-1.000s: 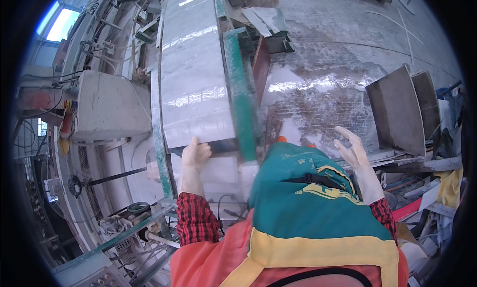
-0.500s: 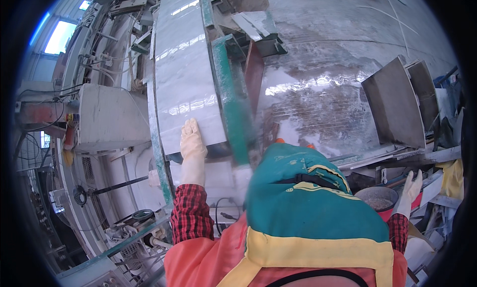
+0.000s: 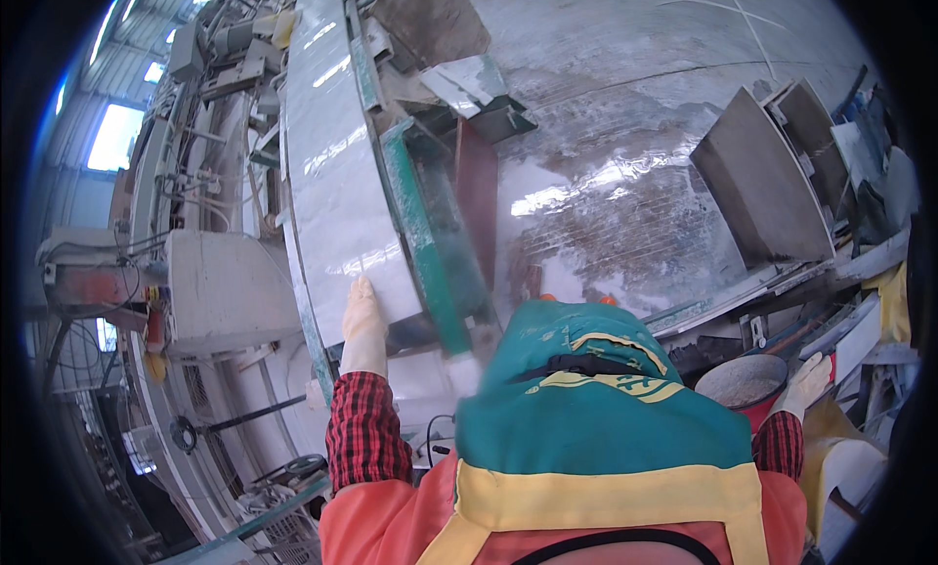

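Note:
A long glossy white slab (image 3: 337, 189) lies on a green-edged machine bed that runs away from me at the left of centre. My left hand (image 3: 362, 313), in a cream rubber glove, rests flat near the slab's close end with its fingers stretched forward. Off to my right side, my right hand (image 3: 805, 381) wears a similar glove. Its fingers are extended, and I see nothing held in them. Beside that hand stands a red bucket (image 3: 745, 381) with greyish contents. A small red edge shows past the fingertips.
A green rail (image 3: 415, 213) borders the slab's right side. Large brown panels (image 3: 757, 179) lean at the right, beyond the wet, white-streaked floor (image 3: 606, 194). A pale box-like machine housing (image 3: 230, 286) stands at the left. My green apron (image 3: 586, 409) fills the lower middle.
The whole view has shifted, so the slab and bed appear lower and further left. My left hand stays on the slab's near end. My right hand has tilted flatter beside the bucket.

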`<action>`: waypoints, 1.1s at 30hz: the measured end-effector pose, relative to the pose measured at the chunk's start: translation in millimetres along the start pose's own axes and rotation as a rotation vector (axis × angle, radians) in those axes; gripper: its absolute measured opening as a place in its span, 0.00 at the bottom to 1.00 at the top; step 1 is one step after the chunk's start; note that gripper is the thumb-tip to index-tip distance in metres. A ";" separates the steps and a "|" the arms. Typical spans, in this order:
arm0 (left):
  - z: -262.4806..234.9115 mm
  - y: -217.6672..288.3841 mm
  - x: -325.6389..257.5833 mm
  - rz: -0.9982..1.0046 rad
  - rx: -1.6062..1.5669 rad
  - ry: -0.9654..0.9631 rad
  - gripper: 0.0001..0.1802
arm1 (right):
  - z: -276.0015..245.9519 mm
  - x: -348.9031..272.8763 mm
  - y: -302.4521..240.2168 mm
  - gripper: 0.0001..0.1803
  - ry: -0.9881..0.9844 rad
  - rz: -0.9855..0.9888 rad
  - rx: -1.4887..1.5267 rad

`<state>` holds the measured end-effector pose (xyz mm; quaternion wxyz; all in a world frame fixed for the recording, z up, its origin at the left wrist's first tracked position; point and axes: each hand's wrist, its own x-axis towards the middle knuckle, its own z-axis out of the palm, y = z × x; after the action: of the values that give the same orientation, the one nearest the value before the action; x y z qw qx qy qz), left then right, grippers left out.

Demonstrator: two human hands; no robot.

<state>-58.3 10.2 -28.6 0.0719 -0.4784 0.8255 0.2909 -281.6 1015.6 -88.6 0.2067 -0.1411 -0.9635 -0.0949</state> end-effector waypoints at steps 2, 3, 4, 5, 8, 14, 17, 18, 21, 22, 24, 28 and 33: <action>-0.2 11.6 -14.0 -0.045 0.090 -0.041 0.46 | -15.9 8.8 -26.8 0.28 -0.017 0.037 -0.030; -11.8 61.5 -41.1 -0.014 0.430 -0.074 0.45 | -26.3 7.7 -30.7 0.29 -0.047 0.077 -0.054; -21.6 89.6 -59.4 0.009 0.774 -0.091 0.45 | -32.5 6.2 -35.1 0.29 -0.082 0.112 -0.066; -18.5 67.5 -51.1 0.041 0.753 -0.072 0.52 | -35.4 6.6 -40.4 0.28 -0.094 0.122 -0.065; 4.3 1.1 -1.5 0.026 0.449 0.025 0.62 | -44.4 2.2 -50.5 0.27 -0.106 0.162 -0.060; -21.3 92.4 -57.4 -0.031 0.675 -0.086 0.65 | -55.6 -2.5 -60.6 0.25 -0.097 0.184 -0.076; -13.1 75.1 -47.0 0.035 0.693 -0.007 0.66 | -57.4 -6.6 -63.6 0.25 -0.019 0.128 -0.043; -13.4 72.0 -43.2 -0.095 0.182 0.043 0.64 | -58.3 -7.3 -66.3 0.25 0.009 0.108 -0.024; -13.1 67.5 -36.5 -0.190 -0.662 0.114 0.54 | -65.0 -7.8 -74.0 0.25 -0.065 0.185 -0.012; -2.7 11.7 -21.5 -0.056 -0.483 0.118 0.49 | -63.3 -6.6 -77.3 0.25 -0.078 0.190 -0.005; 10.7 -2.2 -12.5 0.125 -0.051 0.152 0.40 | -64.2 -8.5 -76.3 0.25 -0.096 0.221 -0.030; 19.1 71.0 -67.5 0.510 0.474 0.325 0.34 | -79.5 -14.9 -83.5 0.22 -0.005 0.147 0.009; 60.5 151.5 -121.9 0.987 0.386 0.099 0.34 | -76.8 -16.9 -85.9 0.21 -0.008 0.122 -0.043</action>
<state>-129.1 191.1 32.4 -0.0258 -0.0245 0.9933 0.1102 -265.0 912.2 -37.5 0.2050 -0.2046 -0.9517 -0.1024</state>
